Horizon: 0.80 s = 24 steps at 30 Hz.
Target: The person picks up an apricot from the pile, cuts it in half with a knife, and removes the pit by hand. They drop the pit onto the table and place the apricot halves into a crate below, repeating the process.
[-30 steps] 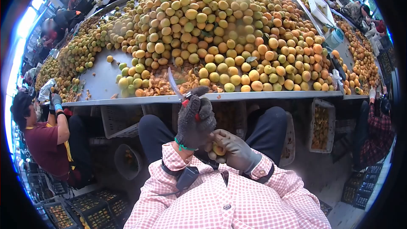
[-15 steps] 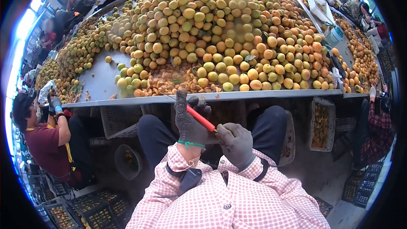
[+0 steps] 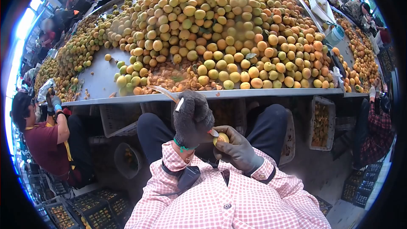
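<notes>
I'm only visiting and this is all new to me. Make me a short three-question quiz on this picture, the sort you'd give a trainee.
1. Short answer: What does the right hand hold?

2. True or false: The left hand holds a curved-bladed knife.

3. Multiple choice: What colour is the wrist band just below the left glove?
A) Blue
B) Green
C) Yellow

Key:
1. An apricot.
2. True.
3. B.
</notes>
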{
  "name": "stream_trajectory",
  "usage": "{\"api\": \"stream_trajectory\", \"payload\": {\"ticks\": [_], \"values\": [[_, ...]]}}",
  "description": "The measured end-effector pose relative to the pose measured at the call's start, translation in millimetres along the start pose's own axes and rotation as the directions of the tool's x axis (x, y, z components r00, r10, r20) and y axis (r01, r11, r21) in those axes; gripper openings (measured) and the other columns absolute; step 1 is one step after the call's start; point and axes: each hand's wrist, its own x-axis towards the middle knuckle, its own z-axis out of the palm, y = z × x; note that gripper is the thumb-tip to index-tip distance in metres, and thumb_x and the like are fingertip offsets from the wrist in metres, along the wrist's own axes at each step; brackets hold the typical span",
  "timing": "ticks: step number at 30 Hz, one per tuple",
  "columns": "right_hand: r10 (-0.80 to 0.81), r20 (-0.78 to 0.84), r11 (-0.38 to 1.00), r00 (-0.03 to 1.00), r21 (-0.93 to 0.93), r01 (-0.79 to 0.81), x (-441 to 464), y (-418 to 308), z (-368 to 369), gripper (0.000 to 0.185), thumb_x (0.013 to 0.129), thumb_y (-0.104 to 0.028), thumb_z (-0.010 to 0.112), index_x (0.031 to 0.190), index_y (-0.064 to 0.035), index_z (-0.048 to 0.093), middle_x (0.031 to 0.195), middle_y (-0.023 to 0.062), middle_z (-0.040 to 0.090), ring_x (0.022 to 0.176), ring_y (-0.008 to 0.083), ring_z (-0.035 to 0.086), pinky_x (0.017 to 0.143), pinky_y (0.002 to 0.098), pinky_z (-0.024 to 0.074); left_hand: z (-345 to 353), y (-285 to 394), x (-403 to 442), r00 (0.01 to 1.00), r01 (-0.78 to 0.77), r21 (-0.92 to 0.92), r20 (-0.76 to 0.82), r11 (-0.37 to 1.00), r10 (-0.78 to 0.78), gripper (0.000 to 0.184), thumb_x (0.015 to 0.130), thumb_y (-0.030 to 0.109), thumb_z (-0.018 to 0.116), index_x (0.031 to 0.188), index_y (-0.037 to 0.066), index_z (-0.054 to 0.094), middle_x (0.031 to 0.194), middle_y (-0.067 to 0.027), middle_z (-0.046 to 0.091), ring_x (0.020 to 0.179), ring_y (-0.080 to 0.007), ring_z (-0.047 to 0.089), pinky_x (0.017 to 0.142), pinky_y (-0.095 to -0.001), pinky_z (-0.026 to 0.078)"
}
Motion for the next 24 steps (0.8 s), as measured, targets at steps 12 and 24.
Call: {"api": "stream_trajectory", "payload": {"ticks": [12,24], "values": [[-0.076,0.069,0.997,0.995,-0.007,0.077,-5,-4,-4,0.029,0.094,-0.014,0.055,0.120,-0.0047,0.046,0.099,0.0057,0.058,0.062,0.0037,0.042,0.054,0.0175,0.0359,9,1,3,0.973,-0.160,0.160,0.192,0.974,0.128,0.034,0.088,0.035,0.063,0.092,0.001,0.058,0.066,-0.0033,0.049,0.049,-0.0110,0.046,0.043,-0.0244,0.038],[-0.110,0.061,0.983,0.992,-0.142,0.118,-11,-9,6,0.034,0.094,-0.015,0.056,0.125,-0.0038,0.046,0.104,0.0012,0.058,0.073,0.0014,0.046,0.064,0.0147,0.0402,9,10,1,0.980,-0.121,0.103,0.171,0.987,0.103,0.033,0.090,0.033,0.060,0.087,0.000,0.058,0.059,-0.0026,0.046,0.045,-0.0100,0.040,0.040,-0.0238,0.036]]}}
